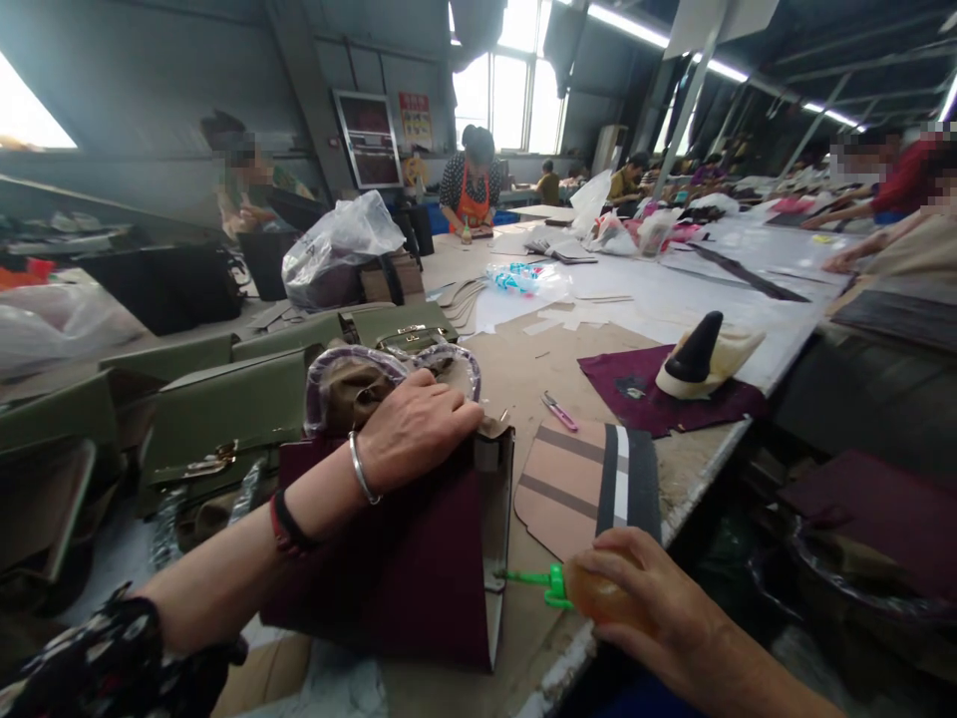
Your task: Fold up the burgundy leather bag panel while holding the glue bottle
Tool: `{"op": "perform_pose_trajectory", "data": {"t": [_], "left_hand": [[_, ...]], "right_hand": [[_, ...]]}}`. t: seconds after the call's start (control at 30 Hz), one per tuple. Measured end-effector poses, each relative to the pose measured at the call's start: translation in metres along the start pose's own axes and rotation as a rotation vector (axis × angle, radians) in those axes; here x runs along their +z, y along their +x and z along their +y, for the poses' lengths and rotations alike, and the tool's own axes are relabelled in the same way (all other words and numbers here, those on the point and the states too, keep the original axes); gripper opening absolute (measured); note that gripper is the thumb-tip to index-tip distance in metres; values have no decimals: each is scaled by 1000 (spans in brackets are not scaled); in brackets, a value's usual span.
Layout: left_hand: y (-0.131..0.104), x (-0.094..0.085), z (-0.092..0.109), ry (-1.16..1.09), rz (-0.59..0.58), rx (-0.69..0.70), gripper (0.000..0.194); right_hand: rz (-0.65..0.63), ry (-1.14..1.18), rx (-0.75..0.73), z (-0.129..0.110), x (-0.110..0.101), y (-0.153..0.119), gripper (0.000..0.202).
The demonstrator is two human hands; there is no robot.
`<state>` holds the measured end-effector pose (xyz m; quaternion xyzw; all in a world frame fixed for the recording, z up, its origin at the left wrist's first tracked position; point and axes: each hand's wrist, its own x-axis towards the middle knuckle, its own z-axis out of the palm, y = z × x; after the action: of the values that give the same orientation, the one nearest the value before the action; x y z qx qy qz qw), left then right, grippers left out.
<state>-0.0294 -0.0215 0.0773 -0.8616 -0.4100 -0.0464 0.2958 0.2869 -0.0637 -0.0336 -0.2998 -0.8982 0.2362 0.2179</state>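
Note:
A dark maroon handbag (pixel 389 558) stands on the table in front of me, its open side facing right. My left hand (pixel 426 419) is closed over its top edge, with fingers curled and partly hidden. Plastic-wrapped handles (pixel 318 394) rise behind that hand. In my right hand (pixel 650 588) is an amber squeeze bottle (pixel 605 588) with a green cap. Its thin green nozzle (pixel 527 576) points left, the tip at the bag's open side edge near the bottom. Whether the tip touches is hard to tell.
Beyond the bag lie a tan striped panel (pixel 560 489), pink-handled snips (pixel 560 411) and a maroon cloth (pixel 598 374) bearing a black cone-shaped object (pixel 697 349). Olive bags (pixel 216 399) crowd the left. The table edge (pixel 710 469) runs along the right. Several people work farther off.

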Motion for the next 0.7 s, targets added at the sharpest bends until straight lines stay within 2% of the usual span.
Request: {"op": "perform_pose_trajectory", "data": {"t": [0.13,0.33,0.7], "left_hand": [[-8,-6,12,91,128,9,18],[-13,-8,25,124,193,5,12],[-17,-16,20,171,226,-25,12]], "right_hand": [[81,-35,1,0,-3,4,48],[152,-129,3,-2,-2,11,45],[81,-110,18,2,10,9,56]]}}
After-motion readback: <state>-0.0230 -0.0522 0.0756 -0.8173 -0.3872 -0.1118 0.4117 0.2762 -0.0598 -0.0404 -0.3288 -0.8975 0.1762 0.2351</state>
